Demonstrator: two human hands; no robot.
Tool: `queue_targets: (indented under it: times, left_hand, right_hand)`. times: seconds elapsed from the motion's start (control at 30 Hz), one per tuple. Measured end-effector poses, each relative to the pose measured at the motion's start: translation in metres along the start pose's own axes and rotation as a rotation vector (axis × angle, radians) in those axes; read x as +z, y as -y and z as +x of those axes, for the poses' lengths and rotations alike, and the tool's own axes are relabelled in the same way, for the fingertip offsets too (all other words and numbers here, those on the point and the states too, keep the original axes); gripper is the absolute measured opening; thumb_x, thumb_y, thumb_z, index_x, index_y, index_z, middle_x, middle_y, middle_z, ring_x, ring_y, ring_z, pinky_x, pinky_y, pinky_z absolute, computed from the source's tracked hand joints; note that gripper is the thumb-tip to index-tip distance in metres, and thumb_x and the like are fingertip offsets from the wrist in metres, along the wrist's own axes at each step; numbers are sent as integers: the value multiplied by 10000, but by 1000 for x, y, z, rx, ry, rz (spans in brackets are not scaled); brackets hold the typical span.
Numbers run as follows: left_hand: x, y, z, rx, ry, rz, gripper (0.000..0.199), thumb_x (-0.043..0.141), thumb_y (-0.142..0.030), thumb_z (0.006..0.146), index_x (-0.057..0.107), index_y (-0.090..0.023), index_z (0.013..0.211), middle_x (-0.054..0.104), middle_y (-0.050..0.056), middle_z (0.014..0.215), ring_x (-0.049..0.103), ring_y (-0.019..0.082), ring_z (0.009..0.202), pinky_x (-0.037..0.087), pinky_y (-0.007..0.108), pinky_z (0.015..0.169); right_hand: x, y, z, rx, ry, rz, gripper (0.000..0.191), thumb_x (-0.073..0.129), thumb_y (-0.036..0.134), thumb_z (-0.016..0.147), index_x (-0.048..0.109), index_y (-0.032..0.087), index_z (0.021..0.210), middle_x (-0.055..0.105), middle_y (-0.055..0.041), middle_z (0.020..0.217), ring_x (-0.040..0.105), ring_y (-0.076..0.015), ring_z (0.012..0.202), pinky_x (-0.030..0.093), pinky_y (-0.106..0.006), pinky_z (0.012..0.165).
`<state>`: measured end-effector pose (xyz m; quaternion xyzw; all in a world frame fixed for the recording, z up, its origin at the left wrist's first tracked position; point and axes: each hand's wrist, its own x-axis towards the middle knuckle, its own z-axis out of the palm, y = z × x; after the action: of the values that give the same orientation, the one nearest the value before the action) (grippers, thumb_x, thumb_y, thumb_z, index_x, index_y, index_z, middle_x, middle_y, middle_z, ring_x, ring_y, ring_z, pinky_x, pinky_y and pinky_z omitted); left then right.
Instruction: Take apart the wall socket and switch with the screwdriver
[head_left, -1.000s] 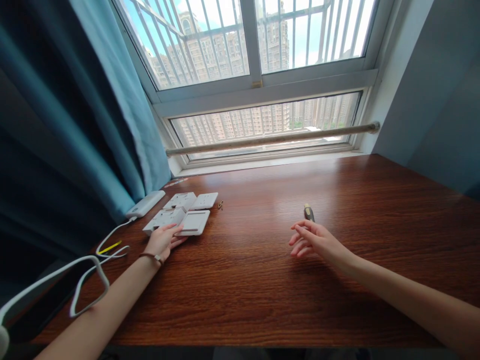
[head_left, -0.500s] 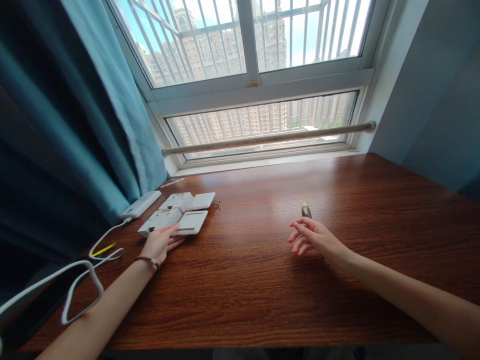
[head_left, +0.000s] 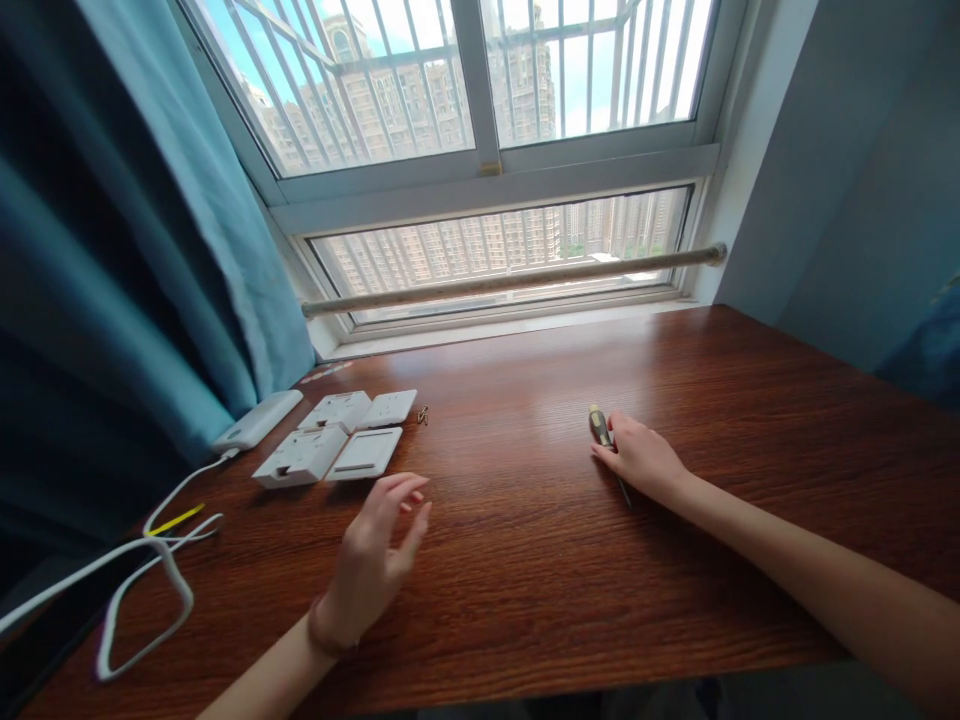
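My right hand lies on the screwdriver, fingers curled over its shank, though I cannot tell whether they have closed around it or merely rest on top; the yellow and black handle pokes out toward the window and the thin tip shows under my wrist. A loose hold on a round tool could let it roll across the smooth table or swing and scratch the wood. My left hand hangs above the table with fingers spread and holding nothing, near but apart from the four white switch plates. A careless sweep there could knock the plates into each other or flick the small screws just beside them out of sight, and the white cable at the table edge could snag my forearm
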<state>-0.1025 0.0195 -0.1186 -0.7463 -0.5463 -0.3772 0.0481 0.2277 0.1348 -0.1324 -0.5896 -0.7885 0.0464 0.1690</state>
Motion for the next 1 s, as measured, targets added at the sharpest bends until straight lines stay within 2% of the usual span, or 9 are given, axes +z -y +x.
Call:
queue_targets:
  times: [0.1, 0.17, 0.23, 0.37, 0.43, 0.53, 0.7, 0.83, 1.0]
  left_hand:
    - [23, -24, 30, 487, 145, 210, 295, 491, -110, 825, 535, -213, 1097, 616, 54, 1048, 546, 205, 1002, 435, 357, 906]
    - [42, -40, 48, 594, 180, 295, 312, 462, -104, 844, 522, -183, 1140, 598, 70, 1133, 501, 222, 1093, 392, 382, 956]
    - [61, -57, 60, 592, 191, 341, 325, 445, -143, 864, 489, -136, 1185, 552, 106, 1209, 455, 247, 1155, 368, 401, 981]
    - [86, -82, 59, 481, 269, 363, 331, 459, -224, 866, 479, -94, 1170, 561, 134, 1120, 508, 253, 1031, 439, 383, 861]
    - [88, -86, 51, 461, 322, 362, 219, 421, -185, 877, 530, -128, 1058, 585, 92, 939, 539, 219, 869, 462, 350, 740]
    - [83, -85, 42, 455, 350, 342, 157, 399, -142, 869, 547, -152, 920, 550, 65, 818, 520, 197, 749, 455, 333, 671]
    - [60, -68, 63, 223, 336, 346, 111, 455, -200, 828, 549, -158, 866, 547, 80, 850, 536, 206, 793, 455, 329, 715]
    - [44, -26, 95, -207, 423, 537, 264, 389, -260, 846, 593, -128, 949, 586, 129, 963, 584, 235, 891, 449, 323, 770]
    - [37, 30, 111, -424, 510, 608, 289, 455, -219, 761, 657, -96, 927, 658, 185, 922, 633, 279, 876, 468, 329, 741]
  right_hand:
    - [3, -2, 3, -12, -13, 43, 138, 506, 282, 820, 533, 169, 895, 640, -99, 824, 611, -226, 730, 370, -273, 573]
    - [2, -2, 4, -54, -12, 62, 132, 492, 244, 829, 552, 169, 918, 647, -90, 835, 609, -210, 752, 393, -269, 616]
    - [0, 0, 3, -136, 5, 80, 144, 482, 232, 841, 569, 181, 944, 649, -76, 872, 606, -196, 792, 414, -265, 676]
    - [1, 10, -5, -504, -19, 106, 194, 417, 217, 885, 584, 183, 977, 640, -95, 920, 586, -206, 843, 444, -302, 736]
    - [4, 15, -12, -690, -31, 102, 240, 360, 209, 909, 586, 181, 985, 642, -103, 919, 580, -207, 823, 461, -322, 726]
    - [7, 22, -19, -806, -39, 133, 269, 333, 184, 916, 581, 203, 1017, 651, -86, 939, 589, -199, 838, 487, -342, 754]
    - [3, 25, -21, -725, -274, 267, 377, 470, 214, 863, 446, 226, 1239, 516, -115, 1274, 456, -261, 1194, 379, -488, 995]
    - [5, 17, -16, -646, -326, 306, 449, 516, 237, 842, 392, 229, 1273, 474, -140, 1302, 461, -277, 1187, 403, -497, 971]
    - [12, 13, -14, -574, -287, 361, 443, 495, 246, 853, 372, 232, 1278, 496, -137, 1255, 486, -272, 1159, 428, -479, 957]
